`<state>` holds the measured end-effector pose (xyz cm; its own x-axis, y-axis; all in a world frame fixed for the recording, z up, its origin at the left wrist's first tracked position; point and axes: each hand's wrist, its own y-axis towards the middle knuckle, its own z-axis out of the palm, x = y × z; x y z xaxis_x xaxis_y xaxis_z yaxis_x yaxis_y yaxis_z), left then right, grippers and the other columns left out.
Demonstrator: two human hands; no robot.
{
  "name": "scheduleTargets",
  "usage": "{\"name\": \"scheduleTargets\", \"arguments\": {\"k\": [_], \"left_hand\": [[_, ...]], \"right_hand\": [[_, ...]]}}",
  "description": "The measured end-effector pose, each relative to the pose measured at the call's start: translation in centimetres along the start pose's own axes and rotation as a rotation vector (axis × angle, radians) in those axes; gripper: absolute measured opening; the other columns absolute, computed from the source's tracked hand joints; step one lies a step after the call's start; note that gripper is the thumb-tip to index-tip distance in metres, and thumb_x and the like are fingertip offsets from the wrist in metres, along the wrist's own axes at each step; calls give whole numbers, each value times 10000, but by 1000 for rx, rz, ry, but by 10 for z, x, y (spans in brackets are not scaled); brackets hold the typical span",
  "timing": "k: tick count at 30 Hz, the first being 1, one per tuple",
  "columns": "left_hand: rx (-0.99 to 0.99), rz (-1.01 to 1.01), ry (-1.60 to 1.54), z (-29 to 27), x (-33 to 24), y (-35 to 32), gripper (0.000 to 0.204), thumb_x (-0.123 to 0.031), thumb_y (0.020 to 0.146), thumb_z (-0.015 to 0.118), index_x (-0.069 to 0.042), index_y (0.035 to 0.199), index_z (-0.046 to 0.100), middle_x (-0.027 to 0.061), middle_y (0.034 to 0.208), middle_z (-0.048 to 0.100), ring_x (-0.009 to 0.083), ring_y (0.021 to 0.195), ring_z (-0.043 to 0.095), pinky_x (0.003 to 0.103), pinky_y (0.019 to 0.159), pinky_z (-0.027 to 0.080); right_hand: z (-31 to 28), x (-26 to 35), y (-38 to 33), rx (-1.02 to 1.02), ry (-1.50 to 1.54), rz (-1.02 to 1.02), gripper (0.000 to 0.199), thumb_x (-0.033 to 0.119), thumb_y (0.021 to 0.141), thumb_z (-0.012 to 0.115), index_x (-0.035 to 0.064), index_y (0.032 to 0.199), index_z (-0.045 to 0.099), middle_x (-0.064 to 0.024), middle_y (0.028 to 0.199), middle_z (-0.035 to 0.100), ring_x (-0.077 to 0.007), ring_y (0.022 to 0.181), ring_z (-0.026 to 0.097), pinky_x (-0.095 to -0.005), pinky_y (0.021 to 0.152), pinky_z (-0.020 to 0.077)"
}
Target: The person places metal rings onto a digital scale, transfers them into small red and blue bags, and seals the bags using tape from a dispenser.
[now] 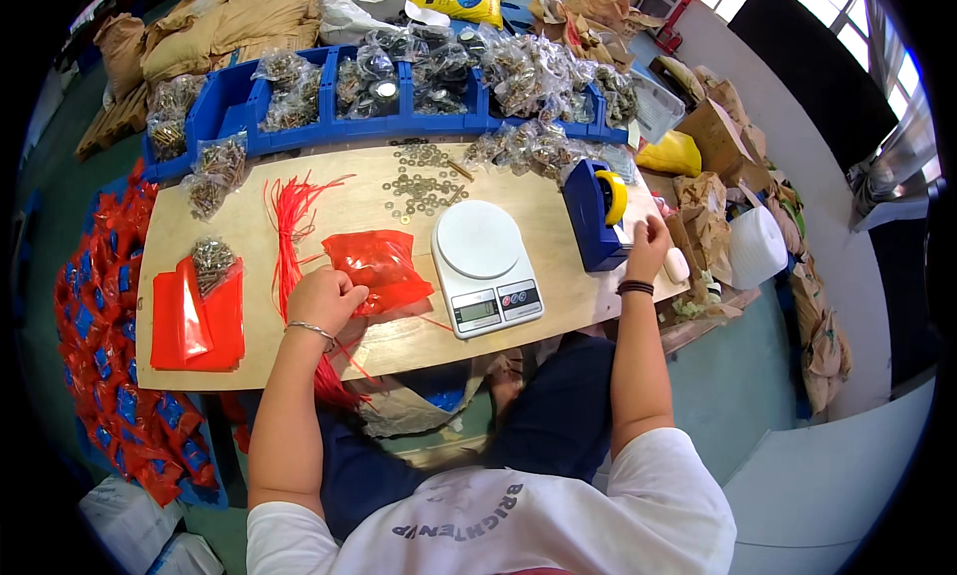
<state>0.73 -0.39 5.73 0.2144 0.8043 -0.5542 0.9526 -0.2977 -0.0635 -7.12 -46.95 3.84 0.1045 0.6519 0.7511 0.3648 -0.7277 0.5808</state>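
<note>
My left hand (327,298) is closed at the lower left corner of a red plastic bag (377,264), which lies flat on the wooden table with something inside it. My right hand (650,244) is pinched just beside the cutting end of a blue tape dispenser (590,221) that carries a yellow roll of tape (614,196). What its fingertips hold is too small to make out. Between the hands stands a white kitchen scale (480,246) with a bare round pan. Long red ties (289,231) lie in a bundle behind and under my left hand.
Loose metal washers (424,188) are spread at the table's back. Blue bins (224,107) with bagged hardware line the far edge. Flat red bags (174,321) and a bag of screws (211,263) lie at the left. Filled red bags (100,376) are heaped beyond the left edge.
</note>
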Motion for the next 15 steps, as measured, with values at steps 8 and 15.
{"name": "scheduleTargets", "arguments": {"k": [8,15], "left_hand": [[-4,-4,8,-2,2,-2,285,-308,690,664,-42,604,604,120,713,561,272,660,572,387,592,454],[-11,28,12,-2,2,-2,283,-303,692,662,-42,601,605,129,704,566,277,652,572,390,590,451]], "right_hand": [[13,11,-21,206,678,660,467,355,879,504,61,1227,406,-72,1160,443,-197,1045,426,-357,914,362],[15,-28,-13,323,291,518,348,277,850,550,9,1070,514,-49,922,555,-156,839,513,-270,775,415]]}}
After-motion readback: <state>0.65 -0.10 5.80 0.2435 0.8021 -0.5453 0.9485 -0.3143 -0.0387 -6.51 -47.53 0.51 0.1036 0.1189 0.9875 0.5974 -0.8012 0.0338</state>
